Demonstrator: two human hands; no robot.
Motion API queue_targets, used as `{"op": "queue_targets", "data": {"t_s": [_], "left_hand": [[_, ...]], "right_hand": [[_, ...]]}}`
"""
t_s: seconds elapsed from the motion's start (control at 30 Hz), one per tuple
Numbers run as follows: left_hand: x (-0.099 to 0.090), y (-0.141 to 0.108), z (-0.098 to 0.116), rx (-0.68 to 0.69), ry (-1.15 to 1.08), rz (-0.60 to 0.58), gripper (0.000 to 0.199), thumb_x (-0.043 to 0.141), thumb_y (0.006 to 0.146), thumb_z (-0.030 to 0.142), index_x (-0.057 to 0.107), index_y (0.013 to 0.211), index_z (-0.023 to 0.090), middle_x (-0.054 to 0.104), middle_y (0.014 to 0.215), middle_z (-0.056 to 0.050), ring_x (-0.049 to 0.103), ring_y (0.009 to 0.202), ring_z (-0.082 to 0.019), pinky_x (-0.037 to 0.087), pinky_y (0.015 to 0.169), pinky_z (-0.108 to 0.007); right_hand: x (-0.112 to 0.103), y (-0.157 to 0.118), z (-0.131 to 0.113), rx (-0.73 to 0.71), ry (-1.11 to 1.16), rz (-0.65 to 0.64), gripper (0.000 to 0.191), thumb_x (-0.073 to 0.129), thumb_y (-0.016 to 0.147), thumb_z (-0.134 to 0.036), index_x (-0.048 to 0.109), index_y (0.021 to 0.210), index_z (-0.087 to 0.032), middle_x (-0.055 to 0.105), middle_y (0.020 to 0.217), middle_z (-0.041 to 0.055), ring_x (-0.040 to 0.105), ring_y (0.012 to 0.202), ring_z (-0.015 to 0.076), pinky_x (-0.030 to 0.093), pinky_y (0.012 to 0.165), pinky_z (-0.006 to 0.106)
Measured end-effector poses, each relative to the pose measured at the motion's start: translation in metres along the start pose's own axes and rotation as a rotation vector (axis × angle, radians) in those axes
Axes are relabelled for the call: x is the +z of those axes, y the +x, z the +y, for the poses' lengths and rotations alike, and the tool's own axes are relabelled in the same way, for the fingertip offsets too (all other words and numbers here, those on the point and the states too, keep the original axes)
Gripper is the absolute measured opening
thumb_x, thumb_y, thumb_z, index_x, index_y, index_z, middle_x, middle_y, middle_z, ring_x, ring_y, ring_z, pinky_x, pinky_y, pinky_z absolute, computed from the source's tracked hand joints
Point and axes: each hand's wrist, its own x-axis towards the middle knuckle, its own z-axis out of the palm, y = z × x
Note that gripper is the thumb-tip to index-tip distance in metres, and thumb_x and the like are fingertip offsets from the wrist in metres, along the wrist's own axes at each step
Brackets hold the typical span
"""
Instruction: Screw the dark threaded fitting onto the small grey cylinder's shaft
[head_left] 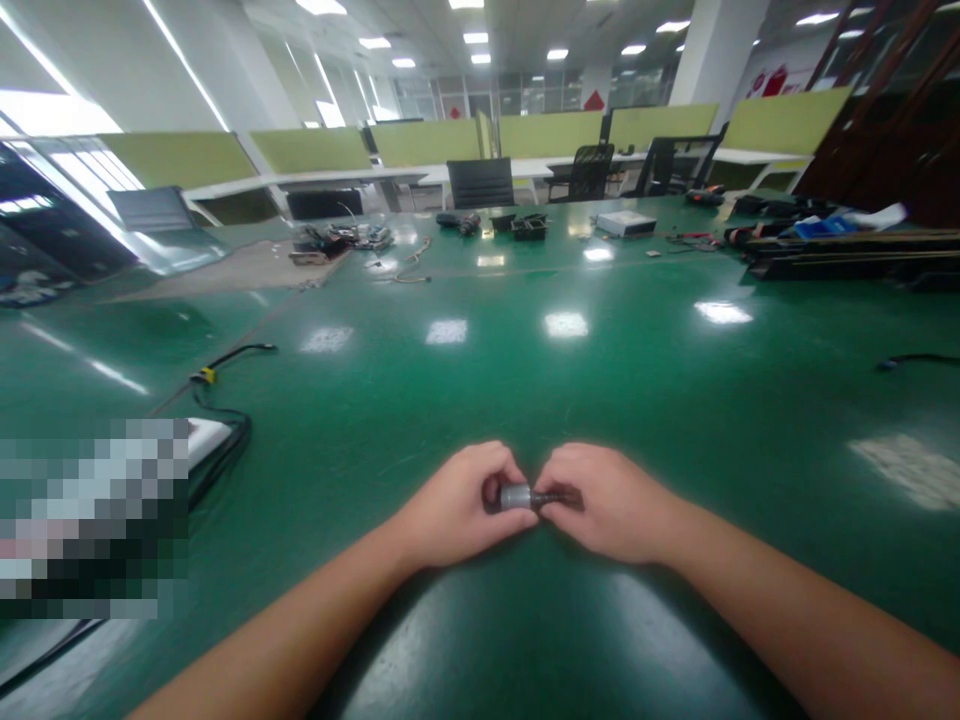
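Head view: left hand (pixel 461 505) has its fingers curled around a silver cylindrical part (pixel 516 497), near six o'clock on the green bench (pixel 450 390). Right hand (pixel 611 500) pinches the dark, narrow end (pixel 551 497) of the same piece; its tip is hard to make out in the shade of the palm. Object at eight o'clock, pixelated and unidentifiable; black cable (pixel 225 440) beside it.

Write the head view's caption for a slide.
Left hand around a small silver cylinder, right hand around the dark shaft at its end, over a glossy green tabletop.
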Motion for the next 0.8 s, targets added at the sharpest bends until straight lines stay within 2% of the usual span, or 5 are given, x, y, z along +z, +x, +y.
{"op": "queue_targets", "data": {"t_s": [0.8], "left_hand": [[-0.0018, -0.0006, -0.0021, 0.014, 0.029, -0.018, 0.026, 0.075, 0.082, 0.040, 0.062, 0.087, 0.019, 0.059, 0.078, 0.000, 0.053, 0.072, -0.016, 0.039, 0.067, -0.027]], "right_hand": [[-0.0075, -0.0030, 0.0020, 0.029, -0.030, -0.037, 0.005, 0.070, 0.083, -0.016, 0.068, 0.087, -0.019, 0.064, 0.081, 0.0007, 0.055, 0.076, 0.0148, 0.038, 0.068, 0.026]]}}
